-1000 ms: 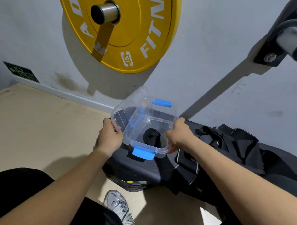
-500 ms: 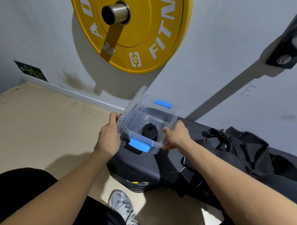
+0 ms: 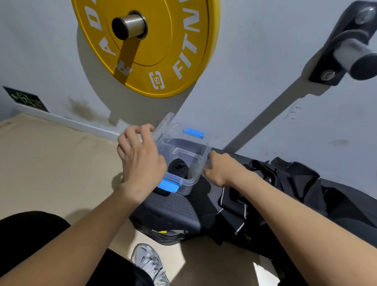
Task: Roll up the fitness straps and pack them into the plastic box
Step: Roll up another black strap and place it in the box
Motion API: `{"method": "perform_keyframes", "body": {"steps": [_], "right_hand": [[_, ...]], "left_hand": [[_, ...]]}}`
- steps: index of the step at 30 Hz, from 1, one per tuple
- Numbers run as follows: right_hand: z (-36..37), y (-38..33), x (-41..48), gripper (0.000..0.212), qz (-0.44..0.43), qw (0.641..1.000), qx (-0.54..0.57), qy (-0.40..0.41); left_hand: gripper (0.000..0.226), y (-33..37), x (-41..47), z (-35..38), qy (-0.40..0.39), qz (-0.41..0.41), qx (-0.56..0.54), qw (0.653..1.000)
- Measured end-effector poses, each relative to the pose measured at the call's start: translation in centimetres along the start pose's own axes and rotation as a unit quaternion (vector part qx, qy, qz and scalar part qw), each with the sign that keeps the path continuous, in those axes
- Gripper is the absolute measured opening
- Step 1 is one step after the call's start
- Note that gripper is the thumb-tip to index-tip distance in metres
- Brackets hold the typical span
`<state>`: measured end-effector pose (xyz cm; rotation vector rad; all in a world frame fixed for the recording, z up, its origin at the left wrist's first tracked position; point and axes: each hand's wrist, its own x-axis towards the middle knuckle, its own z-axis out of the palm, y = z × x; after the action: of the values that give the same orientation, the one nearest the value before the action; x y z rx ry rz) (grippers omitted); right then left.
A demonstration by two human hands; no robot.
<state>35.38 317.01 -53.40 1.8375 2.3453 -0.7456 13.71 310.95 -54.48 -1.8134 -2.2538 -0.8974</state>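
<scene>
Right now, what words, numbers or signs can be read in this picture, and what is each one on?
"FITN", cut off by the picture's top edge: yellow weight plate.
"15", in a white frame: same plate.
"A" and "R", the other letters cut off or shadowed: same plate.
Green wall sign: arrow and figure only, any wording too small to read.

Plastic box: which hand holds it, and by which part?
The right hand grips the plastic box by its right rim; whether the left hand holds it cannot be told.
</scene>
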Motion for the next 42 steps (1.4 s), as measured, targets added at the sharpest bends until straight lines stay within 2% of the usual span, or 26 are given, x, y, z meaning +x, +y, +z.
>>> {"method": "perform_keyframes", "body": {"steps": [1,2,4,6,10,13,14,16,18,20,21,23,25,27,30,33,37,39,42], "right_hand": [[-0.6,0.6,-0.9,0.047,-0.046,0.997,-0.064,-0.020],[-1.2,1.3,-1.9,0.051,-0.077,0.991,-0.101,-0.046],[-2.1,3.2,-4.3,0.044,-0.081,0.986,-0.123,-0.074],[-3.0,5.9,-6.7,0.028,-0.057,0.988,-0.139,-0.043],[-5.1,12.9,-11.1,0.021,0.028,0.989,-0.135,0.050],[-5.8,17.3,-14.2,0.020,0.093,0.989,-0.110,0.032],[-5.6,18.5,-15.1,0.022,0.110,0.987,-0.112,0.026],[-4.7,20.4,-16.3,0.023,0.133,0.984,-0.121,0.017],[-3.6,21.8,-16.8,0.021,0.144,0.981,-0.133,0.009],[-2.6,22.8,-16.8,0.019,0.151,0.979,-0.138,-0.002],[-2.2,23.2,-16.7,0.017,0.156,0.978,-0.138,-0.005],[-1.4,23.6,-16.6,0.016,0.174,0.975,-0.140,0.002],[-1.1,24.0,-16.3,0.028,0.209,0.965,-0.156,0.031],[-1.2,24.6,-16.0,0.044,0.279,0.952,-0.110,0.056],[-0.8,25.7,-15.8,0.059,0.355,0.935,-0.010,0.008],[-0.2,26.4,-15.5,0.068,0.407,0.913,-0.001,-0.013],[-0.6,27.0,-14.8,0.104,0.432,0.901,-0.001,-0.048],[-1.3,26.9,-14.6,0.094,0.425,0.905,0.011,-0.016],[-3.6,26.1,-14.3,0.050,0.370,0.925,-0.050,0.067]], "left_hand": [[0.055,1.8,0.0,-0.7,0.013,0.065,-0.015,0.998],[0.042,3.5,-0.1,-1.2,-0.021,0.110,-0.040,0.993],[0.022,7.1,-0.8,-1.3,-0.165,0.157,-0.072,0.971],[0.015,10.3,-1.9,-0.3,-0.301,0.192,-0.038,0.933],[0.022,15.2,-4.8,2.7,-0.456,0.228,0.021,0.860],[0.053,17.6,-8.0,5.3,-0.516,0.180,0.014,0.837],[0.061,18.1,-9.2,6.2,-0.524,0.173,0.020,0.833],[0.063,19.0,-11.3,7.7,-0.529,0.177,0.053,0.828],[0.053,19.7,-12.2,8.7,-0.531,0.177,0.083,0.824],[0.033,20.6,-12.0,9.0,-0.545,0.179,0.087,0.815],[0.022,20.9,-11.6,9.0,-0.548,0.191,0.094,0.809],[0.013,21.3,-10.7,8.7,-0.522,0.228,0.129,0.811],[0.008,21.4,-9.5,8.2,-0.482,0.264,0.174,0.817],[0.017,21.6,-8.3,7.7,-0.459,0.281,0.205,0.818],[0.027,22.1,-6.8,7.2,-0.454,0.281,0.215,0.818],[0.027,22.9,-6.3,6.9,-0.466,0.333,0.261,0.777],[0.032,24.0,-6.3,7.0,-0.507,0.406,0.311,0.694],[0.032,24.9,-6.1,7.1,-0.518,0.426,0.283,0.686],[0.030,26.2,-5.5,7.3,-0.513,0.428,0.171,0.724]]}}
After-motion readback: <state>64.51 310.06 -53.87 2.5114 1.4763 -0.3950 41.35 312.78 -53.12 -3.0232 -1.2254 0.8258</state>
